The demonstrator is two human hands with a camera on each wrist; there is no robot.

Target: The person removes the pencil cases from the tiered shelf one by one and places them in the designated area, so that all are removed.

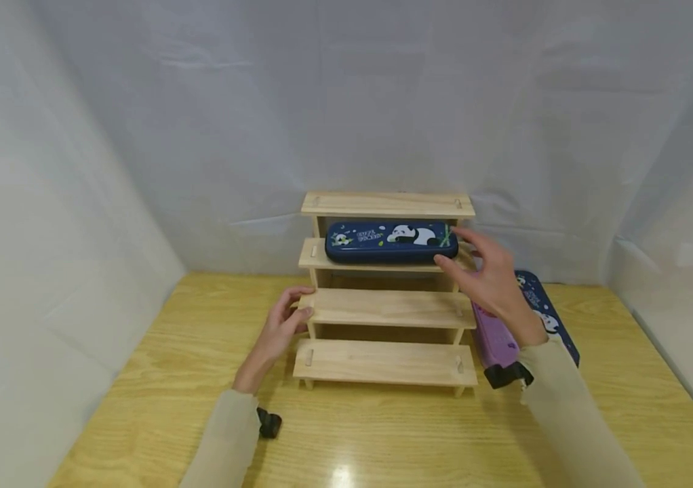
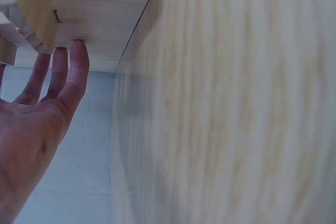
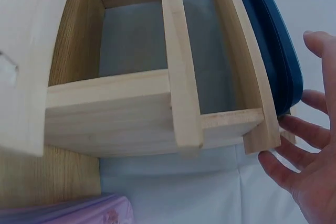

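Observation:
A four-tier wooden stand (image 1: 383, 308) stands on the table. On its second step from the top lies a navy pencil case (image 1: 361, 254) with a panda print. My right hand (image 1: 489, 278) is at the case's right end, thumb and fingers spread; in the right wrist view its fingertips (image 3: 294, 129) are close to the case and the step's end. With my left hand (image 1: 276, 332) I hold the left end of the stand's third step. The left wrist view shows several fingers (image 2: 79, 61) reaching up against the stand's side, with the thumb hidden.
Right of the stand, partly behind my right arm, lie a purple case (image 1: 496, 342) and another navy panda case (image 1: 538, 295) on the wooden table (image 1: 169, 359). A pale sheet (image 1: 230, 135) hangs behind and along both sides.

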